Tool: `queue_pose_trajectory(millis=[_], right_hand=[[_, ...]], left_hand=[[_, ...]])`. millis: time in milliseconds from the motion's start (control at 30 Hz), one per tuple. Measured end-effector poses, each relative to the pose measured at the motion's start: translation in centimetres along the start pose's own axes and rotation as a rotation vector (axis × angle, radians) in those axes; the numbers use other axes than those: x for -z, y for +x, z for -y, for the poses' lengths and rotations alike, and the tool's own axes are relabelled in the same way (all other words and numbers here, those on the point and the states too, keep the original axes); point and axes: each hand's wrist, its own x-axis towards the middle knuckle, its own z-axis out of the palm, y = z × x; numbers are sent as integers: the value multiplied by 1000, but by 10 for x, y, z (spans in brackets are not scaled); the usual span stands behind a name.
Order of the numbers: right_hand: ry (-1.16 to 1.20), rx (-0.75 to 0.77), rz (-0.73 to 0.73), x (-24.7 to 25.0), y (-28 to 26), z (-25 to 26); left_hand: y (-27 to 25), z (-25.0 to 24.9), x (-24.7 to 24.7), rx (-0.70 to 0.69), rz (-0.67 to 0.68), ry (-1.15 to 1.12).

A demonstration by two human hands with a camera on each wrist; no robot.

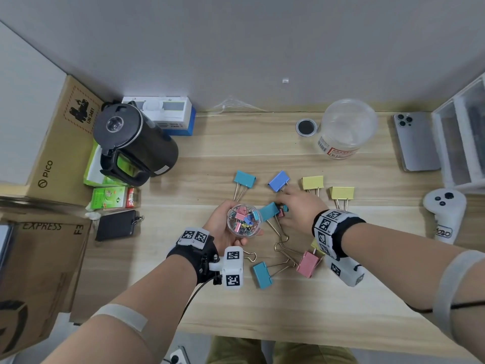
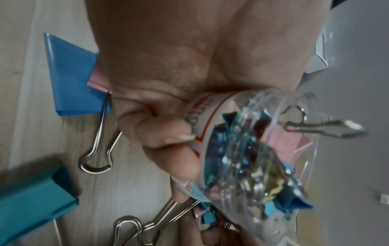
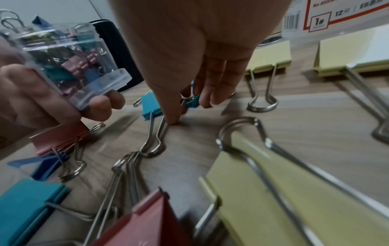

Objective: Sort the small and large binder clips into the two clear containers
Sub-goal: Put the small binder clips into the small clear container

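Observation:
My left hand [image 1: 226,227] grips a small clear container [image 1: 244,219] full of small coloured clips and holds it just above the table; up close, the fingers [image 2: 168,141] wrap its wall [image 2: 242,149]. Just right of it, my right hand [image 1: 286,206] reaches down to the table, thumb and fingers pinching a small teal clip [image 3: 192,101], with a small pink clip [image 1: 280,213] beside it. Large clips lie around: teal [image 1: 244,178], blue [image 1: 278,181], yellow [image 1: 312,182], yellow [image 1: 341,193], teal [image 1: 269,210], teal [image 1: 262,275], pink [image 1: 308,264]. The large clear container [image 1: 346,127] stands at the back right.
A black kettle [image 1: 133,143] and cardboard boxes [image 1: 60,143] crowd the left side. A phone [image 1: 416,140], a drawer unit [image 1: 462,132] and a white controller [image 1: 443,214] line the right edge. A black wallet [image 1: 115,225] lies left of my left hand.

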Motion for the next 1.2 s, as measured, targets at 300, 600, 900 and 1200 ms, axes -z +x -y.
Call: queue_pose_trajectory(millis=[300,600,900,1200], right_hand=[[8,-75,58,3,3,4],[18,-57,52,5,0,-2],[20,-79,-28,-1,-2,7],[116,-112,-104,-5,-3,9]], left_hand=[[0,1,-1,-2,9,13],[-5,3,0,-28,7,29],[-8,15,6,-18,-7,30],[-9,27,5,1,4,-7]])
